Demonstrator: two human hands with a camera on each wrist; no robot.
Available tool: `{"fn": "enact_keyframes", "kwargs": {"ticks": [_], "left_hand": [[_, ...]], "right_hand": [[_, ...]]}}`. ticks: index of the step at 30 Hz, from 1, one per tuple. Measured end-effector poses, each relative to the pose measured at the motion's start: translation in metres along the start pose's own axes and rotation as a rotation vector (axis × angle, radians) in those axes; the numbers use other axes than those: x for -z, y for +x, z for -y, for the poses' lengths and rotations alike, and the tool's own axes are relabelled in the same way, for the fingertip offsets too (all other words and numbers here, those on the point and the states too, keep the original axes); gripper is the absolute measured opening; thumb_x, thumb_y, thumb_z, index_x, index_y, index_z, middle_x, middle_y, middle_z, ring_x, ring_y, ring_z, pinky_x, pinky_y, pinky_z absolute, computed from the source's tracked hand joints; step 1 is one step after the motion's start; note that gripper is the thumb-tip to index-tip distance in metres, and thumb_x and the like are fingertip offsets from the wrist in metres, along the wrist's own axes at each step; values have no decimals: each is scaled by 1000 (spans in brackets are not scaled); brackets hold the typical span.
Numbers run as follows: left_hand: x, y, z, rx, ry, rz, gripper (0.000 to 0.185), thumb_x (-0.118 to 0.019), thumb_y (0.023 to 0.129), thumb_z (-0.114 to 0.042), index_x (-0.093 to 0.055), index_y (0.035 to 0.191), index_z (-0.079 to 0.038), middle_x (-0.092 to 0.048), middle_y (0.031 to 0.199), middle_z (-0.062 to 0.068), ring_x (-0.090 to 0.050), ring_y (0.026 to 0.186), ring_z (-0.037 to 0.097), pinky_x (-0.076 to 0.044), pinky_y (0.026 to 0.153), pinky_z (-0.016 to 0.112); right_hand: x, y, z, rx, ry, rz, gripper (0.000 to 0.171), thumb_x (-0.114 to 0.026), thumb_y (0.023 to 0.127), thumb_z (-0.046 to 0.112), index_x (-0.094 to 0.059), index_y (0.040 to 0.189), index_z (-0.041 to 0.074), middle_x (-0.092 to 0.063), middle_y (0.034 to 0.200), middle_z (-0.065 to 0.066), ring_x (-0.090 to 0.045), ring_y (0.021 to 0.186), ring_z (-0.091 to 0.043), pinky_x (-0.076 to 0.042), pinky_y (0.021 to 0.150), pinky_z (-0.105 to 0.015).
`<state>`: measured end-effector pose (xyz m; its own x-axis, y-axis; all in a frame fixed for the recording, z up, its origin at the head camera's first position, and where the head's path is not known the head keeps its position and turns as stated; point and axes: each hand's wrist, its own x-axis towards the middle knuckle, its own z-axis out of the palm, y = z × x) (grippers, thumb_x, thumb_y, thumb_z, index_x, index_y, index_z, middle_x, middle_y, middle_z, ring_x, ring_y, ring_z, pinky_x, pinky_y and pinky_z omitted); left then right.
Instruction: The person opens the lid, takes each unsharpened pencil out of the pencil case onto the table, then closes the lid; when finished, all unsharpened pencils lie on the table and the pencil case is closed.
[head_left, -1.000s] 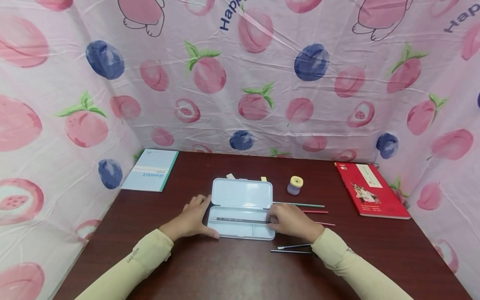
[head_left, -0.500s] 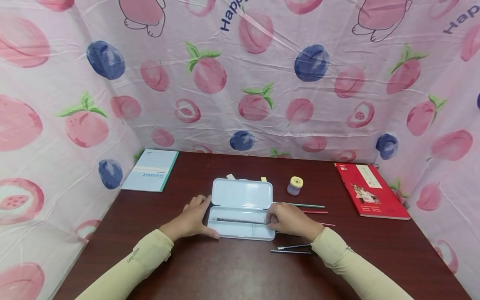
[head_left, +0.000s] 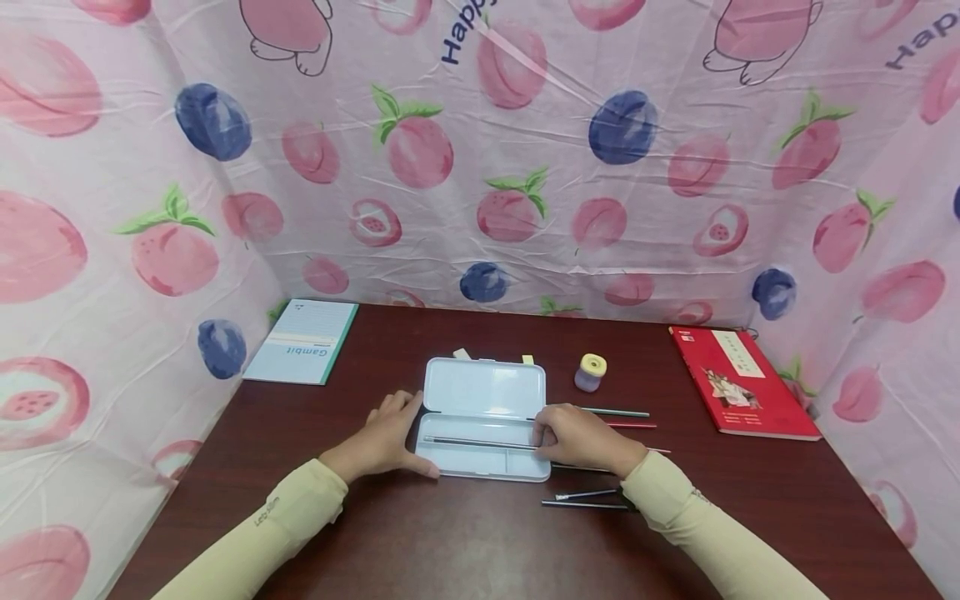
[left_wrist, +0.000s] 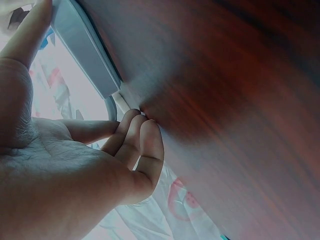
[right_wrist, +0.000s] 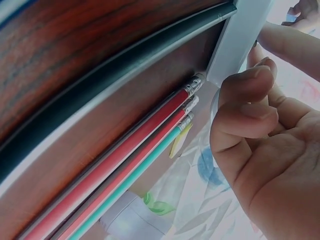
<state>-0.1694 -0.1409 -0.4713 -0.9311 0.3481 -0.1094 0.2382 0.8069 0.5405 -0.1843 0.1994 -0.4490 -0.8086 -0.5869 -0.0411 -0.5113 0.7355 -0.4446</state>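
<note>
Brace the open pale-blue case at its left end with the left hand spread wide, and, pinching the dark pencil, lengthwise over the tray, by its right end with the right hand, settle it level without jolting the case.

The person wears 2 pale yellow sleeves. Each cuff looks wide and loose; beside the cuff is small dark lettering. The hands are bare.
</note>
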Motion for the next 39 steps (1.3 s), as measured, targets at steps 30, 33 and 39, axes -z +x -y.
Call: {"fn": "enact_keyframes", "kwargs": {"ticks": [30, 33, 39], "left_hand": [[0, 1, -1, -2, 7, -2, 139, -100, 63, -59, -29, 166, 2, -46, 152, 19, -44, 132, 30, -41, 110, 52], [0, 0, -1, -2, 8, -3, 139, -100, 63, -58, -29, 166, 2, -46, 152, 19, -44, 132, 30, -41, 111, 52], [0, 0, -1, 0, 6, -4, 139, -100, 63, -58, -29, 166, 2, -47, 151, 19, -44, 131, 29, -42, 110, 52]], "right_hand": [[3, -7, 4, 34, -82, -66, 17, -88, 86, 12, -72, 84, 17, -52, 68, 9, -45, 62, -1, -42, 59, -21], [2, -9, 3, 50, -100, -78, 17, -88, 86, 11, -72, 84, 17, -53, 69, 9, -44, 64, 0, -43, 60, -21], [2, -13, 1, 71, -125, -108, 19, -88, 86, 10, -71, 84, 17, -51, 69, 9, -43, 64, 0, -42, 60, -20]]}}
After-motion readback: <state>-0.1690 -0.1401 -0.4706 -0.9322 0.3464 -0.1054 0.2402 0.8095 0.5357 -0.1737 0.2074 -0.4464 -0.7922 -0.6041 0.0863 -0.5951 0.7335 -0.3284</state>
